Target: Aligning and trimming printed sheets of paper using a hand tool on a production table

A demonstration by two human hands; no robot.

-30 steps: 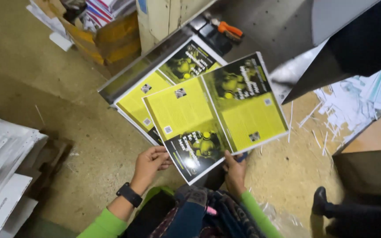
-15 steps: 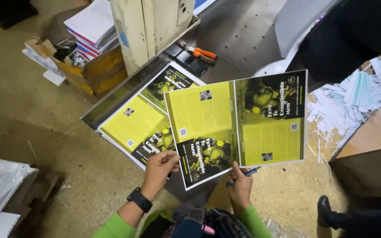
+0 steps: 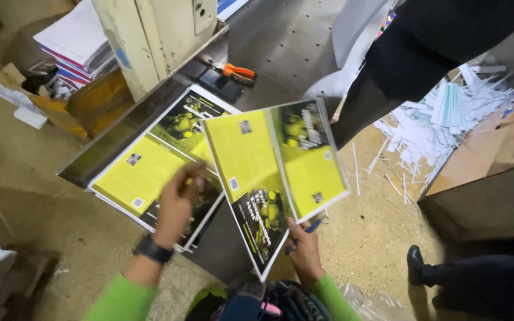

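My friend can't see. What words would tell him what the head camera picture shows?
A person's right hand holds up a yellow and black printed sheet together with a blue pen, while the left hand, a black watch on its wrist, hovers above a stack of matching sheets on a grey metal table.
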